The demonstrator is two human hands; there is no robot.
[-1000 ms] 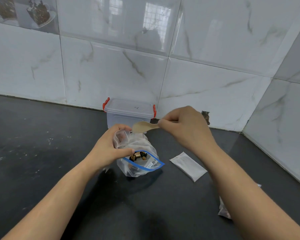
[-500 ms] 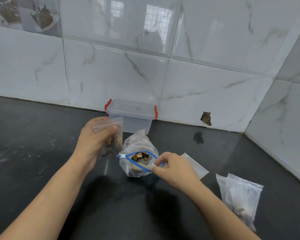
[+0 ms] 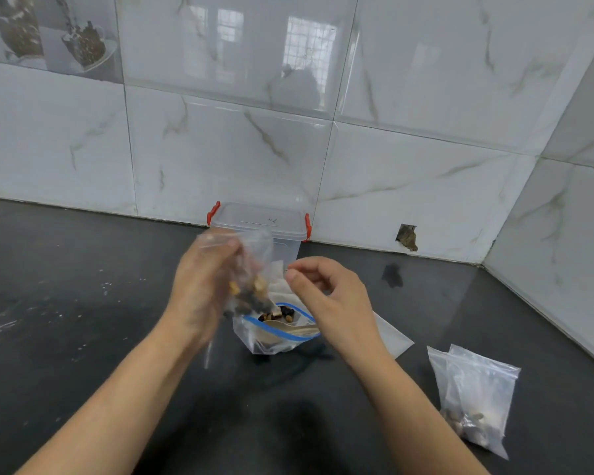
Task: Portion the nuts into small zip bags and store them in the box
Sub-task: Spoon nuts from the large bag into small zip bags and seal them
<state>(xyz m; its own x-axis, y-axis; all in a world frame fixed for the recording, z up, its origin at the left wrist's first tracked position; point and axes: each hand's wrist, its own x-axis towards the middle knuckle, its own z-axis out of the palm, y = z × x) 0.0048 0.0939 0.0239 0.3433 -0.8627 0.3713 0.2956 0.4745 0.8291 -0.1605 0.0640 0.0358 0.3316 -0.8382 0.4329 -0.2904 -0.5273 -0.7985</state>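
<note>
Two hands are up over the dark counter [image 3: 83, 337], close together but not touching. The left hand [image 3: 203, 286] grips a small zip bag [image 3: 251, 269] by its side, fingers curled round the film, so the nuts sink to the bottom and the mouth points up; the bag is blurred, so I cannot tell whether its strip is pressed closed. The right hand [image 3: 330, 296] holds nothing, thumb and forefinger loosely curled toward the bag's top edge, placed, I would judge, to pinch the seal.

Below them stands the big supply bag [image 3: 275, 334] with its blue zip rim propped open, nuts visible inside and a pale spoon [image 3: 288, 329] lying across the mouth, probably parked there to keep it off the counter and handy for the next scoop. A flat stack of empty bags [image 3: 391, 334] lies just beside it on the right.

Well apart, at the right near edge, filled small bags [image 3: 474, 399] lie on the counter. The clear box [image 3: 259, 228] with red clips sits against the tiled wall, lid on, so nothing seems stored yet.
</note>
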